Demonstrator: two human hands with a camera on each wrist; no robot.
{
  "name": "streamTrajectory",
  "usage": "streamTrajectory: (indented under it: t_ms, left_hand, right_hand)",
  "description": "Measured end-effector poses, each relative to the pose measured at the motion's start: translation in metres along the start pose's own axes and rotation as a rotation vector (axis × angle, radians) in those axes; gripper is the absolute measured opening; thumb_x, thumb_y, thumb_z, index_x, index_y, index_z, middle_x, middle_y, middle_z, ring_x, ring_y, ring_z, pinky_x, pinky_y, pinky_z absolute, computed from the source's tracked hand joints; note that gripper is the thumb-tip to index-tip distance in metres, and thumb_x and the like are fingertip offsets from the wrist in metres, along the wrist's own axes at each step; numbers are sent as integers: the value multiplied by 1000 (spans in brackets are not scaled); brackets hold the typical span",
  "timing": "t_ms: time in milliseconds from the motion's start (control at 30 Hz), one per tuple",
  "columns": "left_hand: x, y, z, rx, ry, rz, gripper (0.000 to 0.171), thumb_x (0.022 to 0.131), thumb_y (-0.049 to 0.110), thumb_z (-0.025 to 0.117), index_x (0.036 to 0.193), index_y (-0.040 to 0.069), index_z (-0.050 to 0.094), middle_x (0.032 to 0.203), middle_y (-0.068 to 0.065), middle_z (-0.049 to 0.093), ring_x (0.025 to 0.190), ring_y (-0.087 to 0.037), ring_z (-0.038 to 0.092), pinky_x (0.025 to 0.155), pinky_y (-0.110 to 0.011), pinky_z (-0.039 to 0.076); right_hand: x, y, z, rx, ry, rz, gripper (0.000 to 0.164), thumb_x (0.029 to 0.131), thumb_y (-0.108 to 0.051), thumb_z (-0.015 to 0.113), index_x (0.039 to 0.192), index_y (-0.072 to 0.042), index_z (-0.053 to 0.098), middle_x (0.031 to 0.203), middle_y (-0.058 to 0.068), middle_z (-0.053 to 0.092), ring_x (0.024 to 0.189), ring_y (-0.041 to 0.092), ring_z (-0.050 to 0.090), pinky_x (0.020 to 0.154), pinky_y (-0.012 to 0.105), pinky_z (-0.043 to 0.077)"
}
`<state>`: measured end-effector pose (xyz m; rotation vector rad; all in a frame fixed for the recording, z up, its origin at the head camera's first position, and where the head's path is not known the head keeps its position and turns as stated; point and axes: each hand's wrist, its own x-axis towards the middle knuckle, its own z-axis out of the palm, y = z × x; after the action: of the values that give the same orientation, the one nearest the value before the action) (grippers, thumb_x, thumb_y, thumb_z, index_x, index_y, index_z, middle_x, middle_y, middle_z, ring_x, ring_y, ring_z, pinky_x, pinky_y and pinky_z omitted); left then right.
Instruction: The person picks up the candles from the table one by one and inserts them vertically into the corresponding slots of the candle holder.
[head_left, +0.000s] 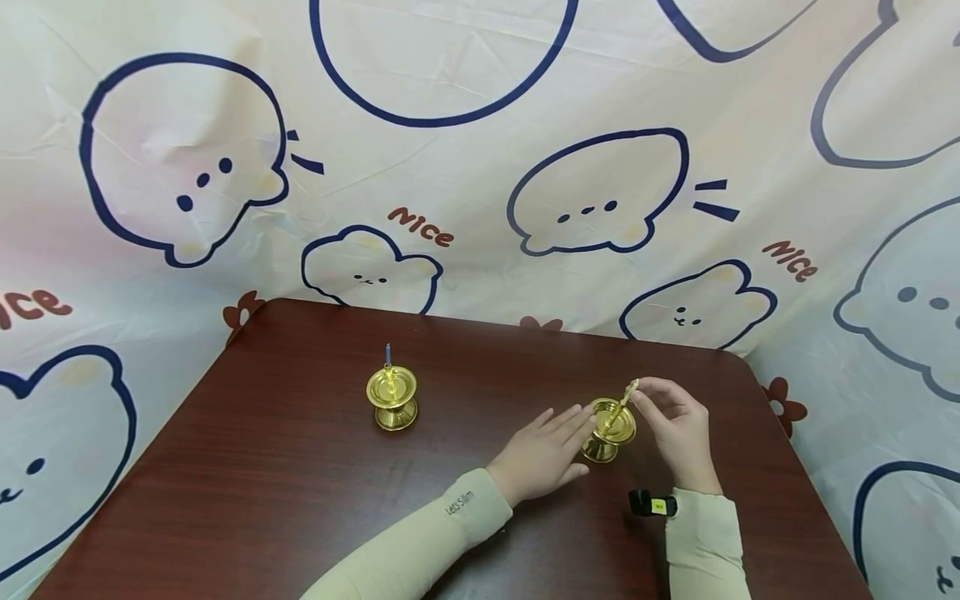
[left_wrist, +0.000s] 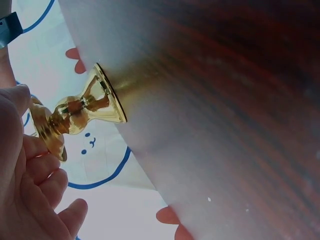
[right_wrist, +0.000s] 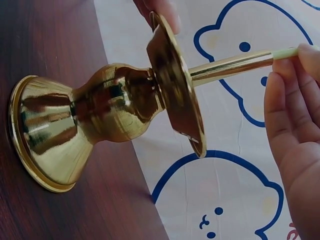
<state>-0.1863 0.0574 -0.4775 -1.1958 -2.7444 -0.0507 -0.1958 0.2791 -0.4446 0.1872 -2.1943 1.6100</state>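
In the head view, a gold candle holder [head_left: 617,427] with a round dish, a flared foot and a thin upright tube stands on the right side of the table. My right hand [head_left: 678,425] pinches a short pale yellow-green candle [right_wrist: 285,53] between thumb and fingers at the top of that tube. On the dish's left side, my left hand [head_left: 542,454] lies with its fingers extended, their tips at the rim. A second gold holder [head_left: 393,390], farther left, carries a thin blue candle [head_left: 388,355]. How deep the pale candle sits is hidden.
The dark red-brown wooden table [head_left: 247,467] has rounded far corners. A pale cloth [head_left: 465,167] with blue-outlined cartoon animals hangs behind it and at its sides. A black device [head_left: 651,503] with a yellow label sits at the right wrist.
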Motion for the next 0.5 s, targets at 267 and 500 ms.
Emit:
streamTrajectory:
  t_ms: [267, 500]
  left_hand:
    - [-1, 0, -2, 5, -6, -2, 68, 106, 51, 45, 162, 16, 29, 169, 2, 21, 153, -12, 21, 122, -37, 27]
    - [-2, 0, -5, 7, -12, -3, 68, 106, 51, 45, 162, 17, 28, 168, 2, 21, 153, -12, 20, 123, -36, 25]
  right_hand:
    - [0, 0, 0, -5, 0, -8, 18, 94, -10, 74, 108, 2, 72, 102, -5, 73, 91, 9, 68, 81, 17, 56]
    - [0, 0, -2, -22, 4, -5, 18, 94, -11, 74, 108, 0, 73, 101, -9, 73, 90, 10, 68, 80, 17, 56]
